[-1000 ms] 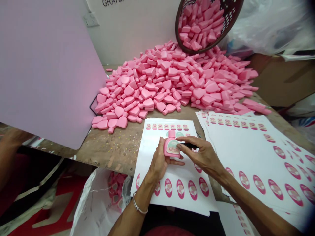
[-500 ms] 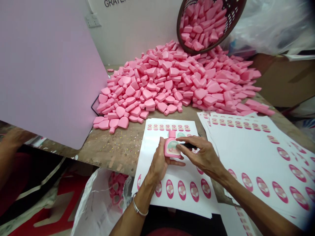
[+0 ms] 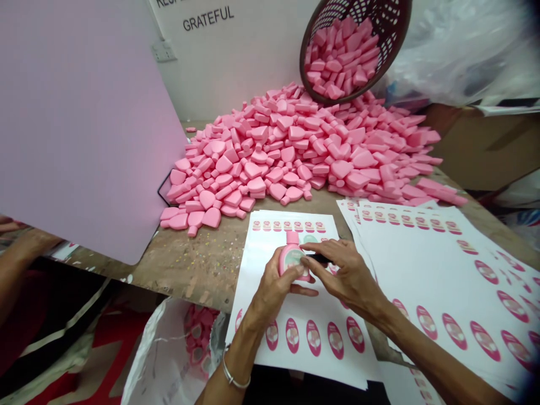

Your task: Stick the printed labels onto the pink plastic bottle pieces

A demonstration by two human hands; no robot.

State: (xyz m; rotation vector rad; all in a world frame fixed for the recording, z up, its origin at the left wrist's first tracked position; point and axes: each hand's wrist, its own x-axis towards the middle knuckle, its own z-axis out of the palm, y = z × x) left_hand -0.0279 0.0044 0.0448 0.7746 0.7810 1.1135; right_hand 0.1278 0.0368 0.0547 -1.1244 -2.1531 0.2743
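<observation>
My left hand (image 3: 270, 284) is closed around a small pink plastic bottle (image 3: 292, 238), held upright with its cap at the top. Its thumb presses the lower part of an oval, pale green label (image 3: 292, 258) on the bottle's front. My right hand (image 3: 348, 273) pinches a slim black tool (image 3: 319, 258), whose exact kind is hidden by the fingers. The right fingertips touch the label's right side. Beneath both hands lies a white sheet of stickers (image 3: 264, 253), with pink oval stickers along its near edge and small ones along the far edge.
A large heap of pink bottles (image 3: 270, 152) covers the table's back, below a tipped brown basket (image 3: 304, 73). More sticker sheets (image 3: 405, 259) lie at right. A pink panel (image 3: 84, 129) stands at left, beside another person's arm (image 3: 21, 250). A white sack (image 3: 147, 349) holds labelled bottles below.
My left thumb has moved from beside the bottle onto the lower part of its label. The view has tilted up slightly, showing more of the wall lettering.
</observation>
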